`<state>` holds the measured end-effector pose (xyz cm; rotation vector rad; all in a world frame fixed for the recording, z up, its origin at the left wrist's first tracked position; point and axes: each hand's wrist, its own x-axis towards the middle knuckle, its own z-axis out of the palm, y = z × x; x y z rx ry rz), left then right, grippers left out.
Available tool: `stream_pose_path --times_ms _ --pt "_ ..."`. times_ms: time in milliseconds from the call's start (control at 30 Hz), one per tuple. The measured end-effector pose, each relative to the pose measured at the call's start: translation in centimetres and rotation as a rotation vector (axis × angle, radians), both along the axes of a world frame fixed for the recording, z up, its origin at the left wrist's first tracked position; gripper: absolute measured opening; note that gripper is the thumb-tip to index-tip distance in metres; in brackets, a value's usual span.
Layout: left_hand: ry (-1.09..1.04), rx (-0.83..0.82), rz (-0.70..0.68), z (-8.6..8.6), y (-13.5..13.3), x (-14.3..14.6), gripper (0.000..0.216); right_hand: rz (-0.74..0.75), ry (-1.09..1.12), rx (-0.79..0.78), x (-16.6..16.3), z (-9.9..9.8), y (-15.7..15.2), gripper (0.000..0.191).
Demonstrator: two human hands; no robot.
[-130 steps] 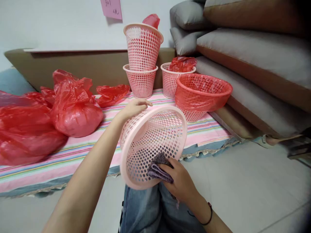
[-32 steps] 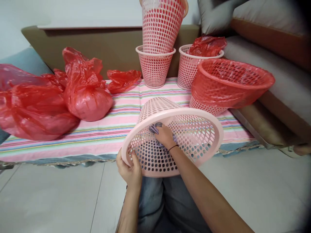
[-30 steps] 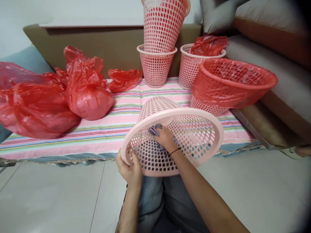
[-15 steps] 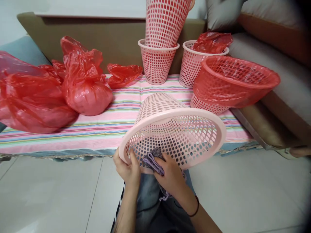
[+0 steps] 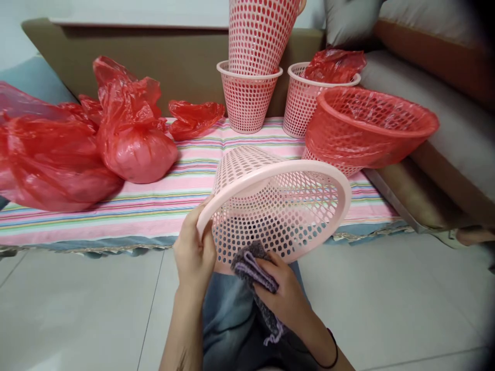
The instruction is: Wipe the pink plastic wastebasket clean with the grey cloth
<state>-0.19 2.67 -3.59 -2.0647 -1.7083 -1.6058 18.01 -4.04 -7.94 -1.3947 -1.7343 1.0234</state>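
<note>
A pale pink perforated basket lies tilted over my lap, its mouth facing me and to the right. My left hand grips its rim at the lower left. My right hand is closed on a grey-purple cloth and presses it against the basket's lower outer edge. A dark band circles my right wrist.
A striped mat on the floor carries filled red plastic bags, stacked pink baskets, a basket with a red bag in it and a basket lined with red plastic. Sofa cushions rise at the right. Grey floor tiles surround my knees.
My right hand with the cloth came out of the basket's inside and now rubs the lower rim from outside. My left hand shifted up along the rim, and the basket tipped slightly.
</note>
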Motion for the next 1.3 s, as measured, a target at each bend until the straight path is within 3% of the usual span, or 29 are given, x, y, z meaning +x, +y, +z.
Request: stream_pose_path --times_ms 133,300,433,533,700,800,933,1033,1167,1300 --pt "0.096 -0.039 -0.160 2.0 0.9 -0.3 0.047 -0.179 -0.167 0.184 0.6 -0.1 2.0 0.041" --pt "0.082 -0.063 -0.242 3.1 1.2 0.3 0.046 -0.174 -0.439 0.209 0.3 -1.5 4.2 0.043" --pt "-0.142 -0.056 -0.207 1.3 0.3 0.4 0.053 -0.143 -0.505 0.179 -0.5 -2.7 4.3 0.044" --pt "-0.338 0.008 -0.076 -1.2 -1.1 0.7 0.058 -0.147 -0.518 0.167 -0.7 -3.0 4.1 0.044" --pt "-0.479 0.000 0.091 -5.2 -2.7 2.0 0.065 -0.098 -0.515 0.099 -0.4 -2.1 4.6 0.040" --pt "-0.491 -0.018 0.113 -6.6 -2.6 2.5 0.065 -0.088 -0.548 0.101 -0.3 -0.8 5.8 0.037" --pt "-0.459 0.001 0.130 -6.9 -1.9 2.4 0.058 -0.179 -0.661 0.273 -0.3 1.1 9.8 0.040" --pt "-0.441 -0.004 0.143 -6.7 -1.6 2.1 0.053 -0.138 -0.699 0.368 -0.4 1.4 14.7 0.041" --pt "-0.427 -0.015 0.129 -6.4 -1.6 1.9 0.051 0.029 -0.683 0.342 -0.8 -0.3 20.3 0.037" --pt "-0.405 -0.023 0.136 -6.1 -1.5 1.8 0.048 0.067 -0.654 0.328 -1.0 -3.3 22.2 0.038"
